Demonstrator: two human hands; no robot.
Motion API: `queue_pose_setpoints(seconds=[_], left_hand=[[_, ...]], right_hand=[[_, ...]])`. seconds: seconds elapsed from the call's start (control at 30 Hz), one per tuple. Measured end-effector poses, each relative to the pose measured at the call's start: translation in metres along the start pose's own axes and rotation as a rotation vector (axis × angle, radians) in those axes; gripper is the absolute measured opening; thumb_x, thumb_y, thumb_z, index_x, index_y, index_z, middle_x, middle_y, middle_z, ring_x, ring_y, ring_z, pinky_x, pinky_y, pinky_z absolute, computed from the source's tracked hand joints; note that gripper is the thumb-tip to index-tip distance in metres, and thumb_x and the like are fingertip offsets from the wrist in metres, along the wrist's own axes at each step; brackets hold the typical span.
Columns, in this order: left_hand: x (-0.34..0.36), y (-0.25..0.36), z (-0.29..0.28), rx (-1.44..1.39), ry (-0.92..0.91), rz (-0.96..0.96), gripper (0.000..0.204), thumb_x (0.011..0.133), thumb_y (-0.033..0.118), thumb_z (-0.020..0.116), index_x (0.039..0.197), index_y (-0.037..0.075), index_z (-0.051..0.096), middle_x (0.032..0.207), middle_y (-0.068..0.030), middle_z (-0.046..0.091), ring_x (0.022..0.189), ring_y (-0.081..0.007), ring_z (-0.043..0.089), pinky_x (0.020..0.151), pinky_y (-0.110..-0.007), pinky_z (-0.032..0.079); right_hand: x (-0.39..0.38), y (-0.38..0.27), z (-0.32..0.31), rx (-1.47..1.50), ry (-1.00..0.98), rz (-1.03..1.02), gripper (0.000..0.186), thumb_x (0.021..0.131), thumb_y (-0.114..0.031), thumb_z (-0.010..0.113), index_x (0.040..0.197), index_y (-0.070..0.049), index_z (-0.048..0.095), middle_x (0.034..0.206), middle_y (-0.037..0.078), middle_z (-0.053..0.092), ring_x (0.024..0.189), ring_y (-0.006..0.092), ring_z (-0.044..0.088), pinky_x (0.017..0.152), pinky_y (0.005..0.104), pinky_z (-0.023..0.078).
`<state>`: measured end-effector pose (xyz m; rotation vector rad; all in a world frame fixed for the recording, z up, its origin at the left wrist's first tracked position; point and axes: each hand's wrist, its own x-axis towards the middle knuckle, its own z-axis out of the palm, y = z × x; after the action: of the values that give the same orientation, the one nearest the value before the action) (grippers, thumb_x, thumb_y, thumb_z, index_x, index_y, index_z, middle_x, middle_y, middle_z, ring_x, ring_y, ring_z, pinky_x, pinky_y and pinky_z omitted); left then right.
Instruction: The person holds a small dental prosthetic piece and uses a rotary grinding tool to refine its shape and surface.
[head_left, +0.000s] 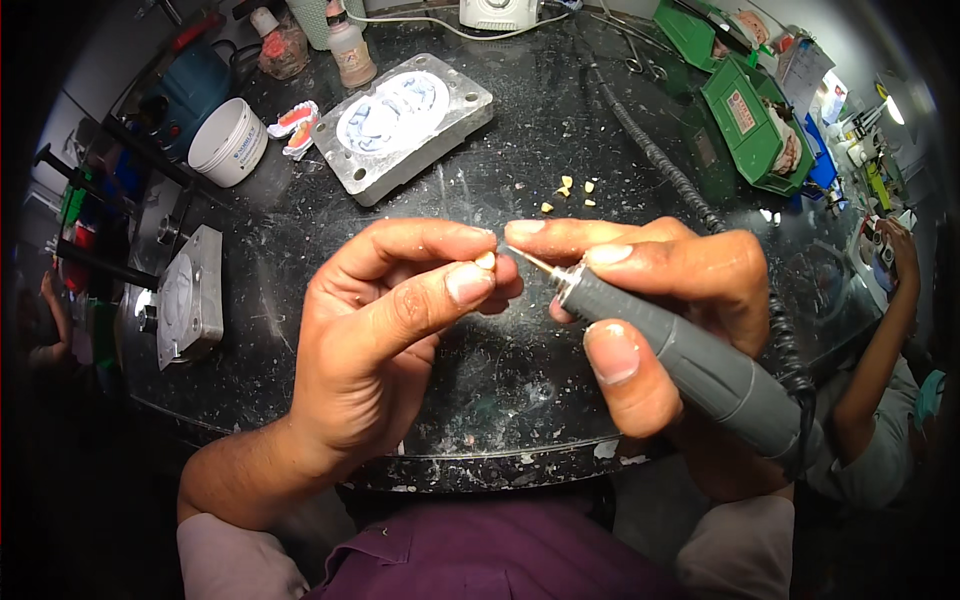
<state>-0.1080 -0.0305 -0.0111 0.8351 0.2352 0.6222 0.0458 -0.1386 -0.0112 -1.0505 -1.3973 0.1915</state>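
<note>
Between the thumb and fingertips of my left hand is a small cream artificial tooth, mostly covered by the fingers. My right hand wraps round a grey rotary handpiece, its thin bur pointing left at the tooth. The bur's tip is very close to the tooth; I cannot tell whether they touch. From the handpiece's rear, a black coiled cord runs up the table. Several loose artificial teeth lie beyond my hands.
A metal flask half with white plaster sits at the back; another metal flask half stands left. Near them are a denture, a white tub and a bottle. Green bins stand right, near another person's arm.
</note>
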Motion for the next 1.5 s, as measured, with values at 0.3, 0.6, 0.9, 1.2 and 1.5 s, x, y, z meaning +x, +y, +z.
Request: queue_pose_setpoints(seconds=[0.3, 0.6, 0.9, 1.2, 1.5], left_hand=[[0.012, -0.009, -0.006, 0.679, -0.136, 0.456, 0.015, 0.082, -0.006, 0.063, 0.096, -0.001, 0.061, 0.092, -0.0125, 0.064, 0.093, -0.0204, 0.060, 0.084, -0.032, 0.047], [0.008, 0.000, 0.004, 0.747, -0.275, 0.848, 0.045, 0.076, -0.018, 0.065, 0.114, -0.002, 0.045, 0.092, -0.0159, 0.063, 0.085, -0.0205, 0.065, 0.079, -0.031, 0.053], [0.007, 0.009, 0.000, 0.792, -0.387, 0.934, 0.046, 0.078, -0.016, 0.066, 0.116, -0.003, 0.042, 0.099, -0.0172, 0.059, 0.086, -0.0225, 0.066, 0.078, -0.036, 0.056], [0.002, 0.011, 0.003, 0.866, -0.317, 0.872, 0.042, 0.083, 0.001, 0.066, 0.120, 0.003, 0.045, 0.087, -0.0099, 0.059, 0.090, -0.0243, 0.058, 0.079, -0.036, 0.051], [-0.002, 0.011, 0.000, 0.855, -0.313, 0.796, 0.040, 0.080, -0.009, 0.062, 0.116, 0.001, 0.047, 0.092, -0.0142, 0.058, 0.092, -0.0243, 0.058, 0.083, -0.035, 0.050]], right_hand=[[0.051, 0.012, -0.057, -0.088, 0.260, -0.171, 0.023, 0.090, -0.014, 0.048, 0.103, 0.005, 0.053, 0.081, 0.018, 0.065, 0.083, 0.0299, 0.069, 0.084, 0.0438, 0.057], [0.016, -0.036, -0.027, 0.052, -0.156, 0.009, 0.021, 0.086, -0.012, 0.061, 0.099, -0.002, 0.048, 0.096, 0.031, 0.065, 0.072, 0.0212, 0.065, 0.070, 0.0333, 0.056], [0.012, -0.033, 0.000, 0.245, 0.149, -0.053, 0.025, 0.060, 0.005, 0.068, 0.085, 0.000, 0.063, 0.081, 0.015, 0.070, 0.077, 0.0220, 0.072, 0.070, 0.0293, 0.057], [0.009, -0.040, -0.014, 0.024, -0.118, -0.058, 0.022, 0.089, -0.012, 0.063, 0.101, -0.002, 0.048, 0.083, 0.018, 0.064, 0.085, 0.0309, 0.069, 0.075, 0.0353, 0.055], [0.009, -0.036, -0.015, -0.025, -0.150, -0.099, 0.021, 0.090, -0.009, 0.062, 0.102, 0.001, 0.048, 0.095, 0.026, 0.066, 0.088, 0.0278, 0.068, 0.081, 0.0329, 0.054]])
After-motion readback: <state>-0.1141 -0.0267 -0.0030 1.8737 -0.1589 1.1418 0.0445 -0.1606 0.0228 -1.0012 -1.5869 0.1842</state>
